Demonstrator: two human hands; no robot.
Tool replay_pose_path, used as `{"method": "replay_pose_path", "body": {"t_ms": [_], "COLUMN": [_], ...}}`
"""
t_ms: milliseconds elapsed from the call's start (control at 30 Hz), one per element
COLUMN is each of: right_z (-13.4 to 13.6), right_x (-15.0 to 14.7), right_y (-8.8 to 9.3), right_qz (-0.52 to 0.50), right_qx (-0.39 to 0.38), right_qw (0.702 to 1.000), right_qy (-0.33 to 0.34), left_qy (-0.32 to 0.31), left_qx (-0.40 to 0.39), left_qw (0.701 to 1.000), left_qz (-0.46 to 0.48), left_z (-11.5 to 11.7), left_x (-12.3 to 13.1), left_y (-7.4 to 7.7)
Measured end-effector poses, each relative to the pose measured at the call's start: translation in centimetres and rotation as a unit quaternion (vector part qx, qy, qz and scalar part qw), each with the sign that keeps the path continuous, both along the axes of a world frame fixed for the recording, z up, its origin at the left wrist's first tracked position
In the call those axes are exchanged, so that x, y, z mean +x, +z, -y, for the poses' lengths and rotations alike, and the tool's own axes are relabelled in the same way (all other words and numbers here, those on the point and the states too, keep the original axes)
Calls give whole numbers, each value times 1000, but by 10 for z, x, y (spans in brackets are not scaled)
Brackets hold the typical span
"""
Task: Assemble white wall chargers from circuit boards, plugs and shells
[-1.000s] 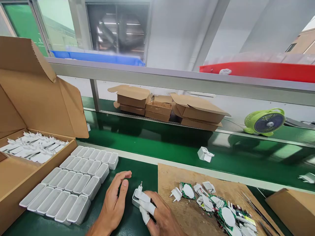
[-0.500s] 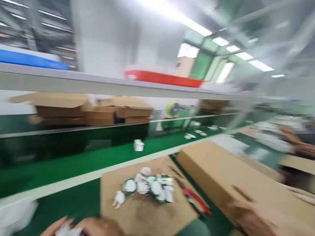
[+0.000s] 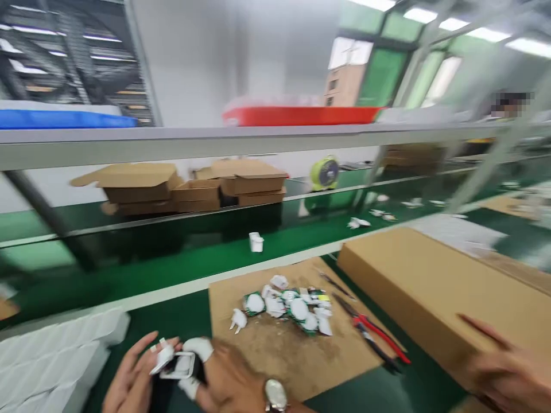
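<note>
My left hand [image 3: 135, 376] is at the lower left, its fingers curled around a small white plastic part [image 3: 163, 357]. Beside it, with white coverings on the thumb and a finger and a watch on the wrist, my right hand [image 3: 230, 373] grips a black piece with a white rectangular frame [image 3: 183, 366]. The two pieces meet or overlap between my hands; whether they are joined I cannot tell. Just right of my hands, a brown cardboard sheet [image 3: 275, 367] bears a pile of white parts and green circuit boards [image 3: 298, 310]. A white two-pronged piece [image 3: 238, 320] lies at the pile's left.
Red-and-black pliers [image 3: 379, 338] lie on the sheet's right side. A long carton [image 3: 408, 275] stands beyond, with another person's hand [image 3: 508, 361] by it. White blocks [image 3: 55, 361] are stacked at left. A white piece [image 3: 256, 242] sits on the green belt [image 3: 206, 255].
The view has swung left and steadied, so the sheet and carton appear further right. More of my hands and the held pieces shows, and the white stack has come into view.
</note>
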State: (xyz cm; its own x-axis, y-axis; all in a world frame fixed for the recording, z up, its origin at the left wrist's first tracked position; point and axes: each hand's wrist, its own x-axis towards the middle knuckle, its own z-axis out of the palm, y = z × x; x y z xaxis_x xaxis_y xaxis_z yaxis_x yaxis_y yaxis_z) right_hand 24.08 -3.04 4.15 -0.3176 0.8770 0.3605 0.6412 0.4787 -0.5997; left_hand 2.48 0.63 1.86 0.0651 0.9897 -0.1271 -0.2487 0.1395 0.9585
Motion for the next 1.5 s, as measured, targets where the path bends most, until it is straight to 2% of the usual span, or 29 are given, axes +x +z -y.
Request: {"method": "replay_pose_path", "body": {"t_ms": [67,200,367,633,967,1400,1500], "right_z": [-8,-15,-18,-22,-26,-24,-25], "right_x": [-20,-17,-12,-14,-16,-17,-19], "right_y": [-12,-23,-23,-21,-32,-27,-32], "right_qz": [-15,-13,-26,-42,-76,-87,-117], "right_qx": [13,53,96,131,101,106,69], "right_qw": [999,998,995,991,992,991,991], "right_qy": [33,32,20,5,-5,-13,-15], "left_qy": [23,32,36,17,19,40,38], "left_qx": [-20,-18,-15,-6,2,-16,-13], "left_qw": [998,993,989,989,992,985,986], "left_qz": [52,113,145,145,123,166,161], "left_z": [0,-3,-1,-3,-4,-6,-7], "left_x": [-8,0,5,4,5,7,5], "left_y": [3,13,22,26,24,24,22]}}
